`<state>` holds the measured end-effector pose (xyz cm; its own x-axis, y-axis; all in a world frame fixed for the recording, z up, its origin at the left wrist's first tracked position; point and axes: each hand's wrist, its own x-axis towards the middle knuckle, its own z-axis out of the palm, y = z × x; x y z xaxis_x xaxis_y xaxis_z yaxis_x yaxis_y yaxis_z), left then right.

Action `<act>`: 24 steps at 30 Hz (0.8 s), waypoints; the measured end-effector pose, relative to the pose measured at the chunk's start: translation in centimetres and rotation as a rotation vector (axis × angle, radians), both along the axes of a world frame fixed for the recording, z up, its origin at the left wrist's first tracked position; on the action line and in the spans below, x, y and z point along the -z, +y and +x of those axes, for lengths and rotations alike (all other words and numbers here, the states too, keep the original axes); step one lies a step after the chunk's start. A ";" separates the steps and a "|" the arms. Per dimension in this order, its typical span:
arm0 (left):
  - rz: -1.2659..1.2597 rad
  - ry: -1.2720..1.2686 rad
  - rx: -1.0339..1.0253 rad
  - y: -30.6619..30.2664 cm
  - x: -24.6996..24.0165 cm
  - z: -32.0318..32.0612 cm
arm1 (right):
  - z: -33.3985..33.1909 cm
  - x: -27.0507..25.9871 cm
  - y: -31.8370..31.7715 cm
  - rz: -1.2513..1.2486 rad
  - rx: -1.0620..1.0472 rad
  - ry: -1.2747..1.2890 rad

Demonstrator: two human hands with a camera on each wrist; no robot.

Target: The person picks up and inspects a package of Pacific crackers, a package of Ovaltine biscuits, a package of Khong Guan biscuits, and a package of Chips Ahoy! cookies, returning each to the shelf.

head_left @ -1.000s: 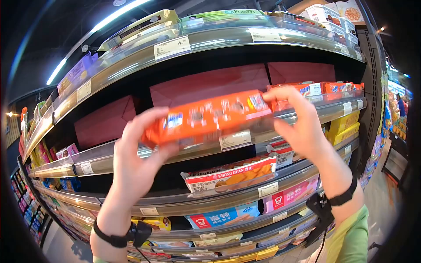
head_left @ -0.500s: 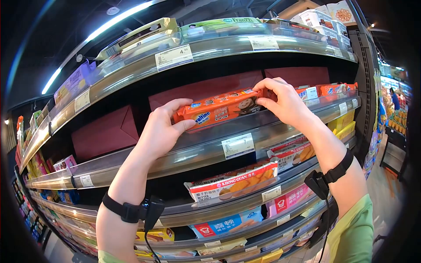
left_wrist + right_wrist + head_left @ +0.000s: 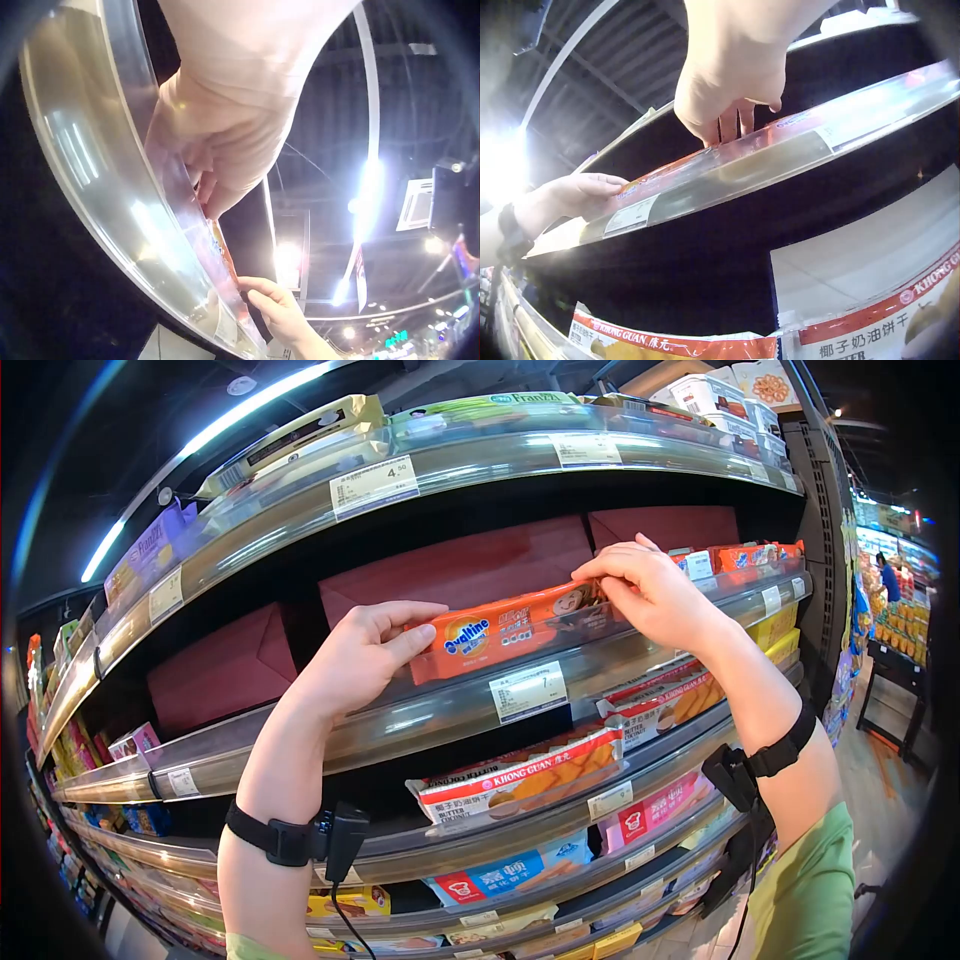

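Note:
An orange Ovaltine biscuit pack (image 3: 515, 628) stands on its long side at the front of the middle shelf, its printed front facing me behind the clear shelf lip. My left hand (image 3: 360, 655) pinches its left end between thumb and fingers. At the other end, the fingers and thumb of my right hand (image 3: 650, 588) hold the top corner. In the right wrist view, the left hand (image 3: 577, 196) shows at the far end of the pack. The left wrist view catches the pack only as a thin orange edge between both hands.
More orange packs (image 3: 745, 558) lie to the right on the same shelf. Dark red boards (image 3: 460, 570) stand behind. A price tag (image 3: 528, 692) hangs on the shelf edge. Below are Khong Guan biscuit packs (image 3: 520, 775); above runs another shelf edge (image 3: 470, 465).
Both hands have brought the orange pack down and away from me onto the shelf. Its printed front has turned from tilted to upright, facing me, while both hands keep hold of the ends.

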<state>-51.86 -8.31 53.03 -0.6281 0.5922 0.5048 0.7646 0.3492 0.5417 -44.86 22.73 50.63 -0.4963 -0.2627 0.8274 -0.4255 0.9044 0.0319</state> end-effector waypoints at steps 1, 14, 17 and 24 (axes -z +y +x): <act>0.000 -0.002 0.004 0.0 0.1 -0.1 | 0.2 -0.1 0.3 0.000 0.003 -0.031; -0.004 0.078 0.083 -0.2 0.6 -0.5 | 0.9 0.6 0.2 -0.051 0.011 -0.039; 0.031 0.110 0.088 -0.3 1.0 -1.0 | 0.7 0.9 0.2 -0.072 -0.020 0.001; 0.028 0.154 0.010 -0.6 1.2 -0.8 | 0.9 1.6 -0.1 -0.076 -0.091 0.102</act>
<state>-52.68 -8.94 51.81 -0.5366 0.5824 0.6107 0.8424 0.3281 0.4274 -43.96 22.60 49.07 -0.3860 -0.2380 0.8913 -0.5040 0.8636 0.0123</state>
